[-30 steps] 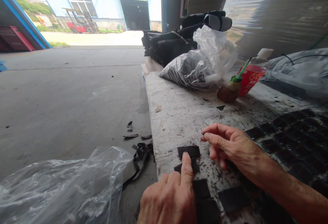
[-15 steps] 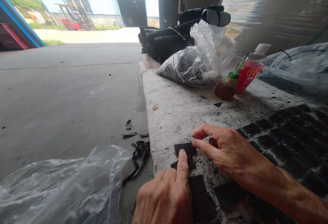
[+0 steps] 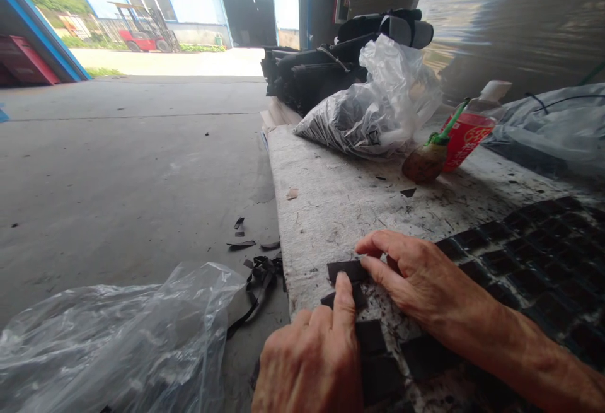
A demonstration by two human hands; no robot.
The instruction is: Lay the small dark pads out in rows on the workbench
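Note:
A small black rectangular piece (image 3: pixel 348 270) lies on the pale, stained tabletop (image 3: pixel 312 211). My left hand (image 3: pixel 314 356) presses its outstretched index finger on that piece; its other fingers are curled under. At the piece's right end, my right hand (image 3: pixel 406 274) has its thumb and index finger close together, the thumb touching the corner. Whether those fingers grip it is hard to see. More black pieces (image 3: pixel 378 378) lie beside my left hand, and rows of black squares (image 3: pixel 529 243) cover the right side of the table.
Behind my hands stand a brown bottle with a green spout (image 3: pixel 425 159), a red-labelled bottle (image 3: pixel 467 139) and a filled plastic bag (image 3: pixel 363 116). Black rolls (image 3: pixel 316 79) lie farther back. Clear plastic sheeting (image 3: pixel 142 337) and black scraps (image 3: pixel 259 280) are left of the table edge.
The whole view has shifted slightly, so things appear a little farther right. Both hands keep nearly the same pose at the black piece.

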